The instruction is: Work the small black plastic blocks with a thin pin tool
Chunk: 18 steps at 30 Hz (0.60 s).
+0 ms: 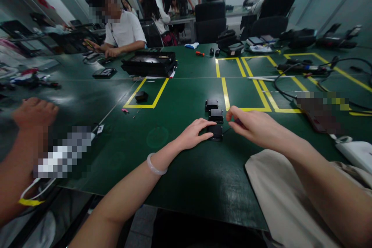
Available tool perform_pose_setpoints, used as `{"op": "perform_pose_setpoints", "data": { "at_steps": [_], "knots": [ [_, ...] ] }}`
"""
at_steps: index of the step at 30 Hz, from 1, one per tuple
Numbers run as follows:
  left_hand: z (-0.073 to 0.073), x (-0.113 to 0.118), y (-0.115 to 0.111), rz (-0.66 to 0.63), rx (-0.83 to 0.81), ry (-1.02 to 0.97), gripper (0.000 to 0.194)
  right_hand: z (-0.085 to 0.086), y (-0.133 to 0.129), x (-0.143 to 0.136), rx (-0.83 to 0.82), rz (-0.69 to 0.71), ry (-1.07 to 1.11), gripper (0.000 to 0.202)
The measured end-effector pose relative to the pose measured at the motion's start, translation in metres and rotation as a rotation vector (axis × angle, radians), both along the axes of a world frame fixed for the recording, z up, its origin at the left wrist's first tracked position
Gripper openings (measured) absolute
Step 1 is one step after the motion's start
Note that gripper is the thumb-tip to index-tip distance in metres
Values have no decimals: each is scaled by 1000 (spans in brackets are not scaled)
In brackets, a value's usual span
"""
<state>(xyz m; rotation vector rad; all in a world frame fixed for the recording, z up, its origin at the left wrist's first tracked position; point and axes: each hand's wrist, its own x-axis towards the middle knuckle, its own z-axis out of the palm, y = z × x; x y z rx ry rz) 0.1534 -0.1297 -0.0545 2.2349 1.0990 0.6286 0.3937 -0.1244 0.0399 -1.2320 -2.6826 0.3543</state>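
Three small black boxes stand in a row on the green table [180,178]: the far box [211,104], the middle box [216,115] and the near box [215,133]. My left hand [194,133], with a pale bangle on its wrist, reaches from the left and holds the near box between thumb and fingers. To the right of that box, my right hand [247,124] has its fingers bent together in a pinch. A thin dark line runs from its fingertips toward the near box; what exactly the fingers grip is too small to tell.
Yellow tape [226,93] marks rectangles beyond the boxes. A large black tray [149,62] and a small black part [141,96] lie farther left. Beige cloth [267,186] drapes over the right front edge. Another person's arm [26,143] rests at the left; black cables [286,95] lie right.
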Motion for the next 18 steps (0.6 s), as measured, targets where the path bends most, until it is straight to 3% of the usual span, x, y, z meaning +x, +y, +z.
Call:
{"op": "perform_pose_setpoints", "data": {
  "at_steps": [18],
  "knots": [
    [0,0,0,1,-6,7,41,0,1,-2,83,-35,-52,23]
  ]
}}
